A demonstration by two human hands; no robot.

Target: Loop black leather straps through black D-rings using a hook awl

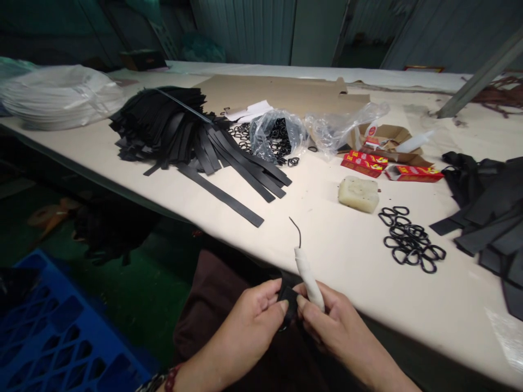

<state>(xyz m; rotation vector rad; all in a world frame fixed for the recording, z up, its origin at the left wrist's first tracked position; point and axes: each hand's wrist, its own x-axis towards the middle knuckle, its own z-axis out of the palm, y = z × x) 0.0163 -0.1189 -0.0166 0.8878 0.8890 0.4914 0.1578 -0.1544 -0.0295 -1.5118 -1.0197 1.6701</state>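
At the table's front edge, my left hand (257,318) pinches a folded black strap (288,299) between thumb and fingers. My right hand (333,316) grips the same strap from the right and also holds a white-handled hook tool (307,275), its thin curved tip pointing up and away. Part of a dark ring shows under the strap, mostly hidden. Ahead lies a single black strap (223,197) beside a large pile of black straps (163,128). Several black D-shaped rings (411,239) lie loose to the right, near a pale wax-like block (358,194).
The cream table (327,245) also bears a plastic bag of black rings (280,136), red boxes (414,173), another strap pile (494,218) and a white coil (61,98). A metal post (478,76) stands at the right. A blue pallet (61,332) is on the floor at left.
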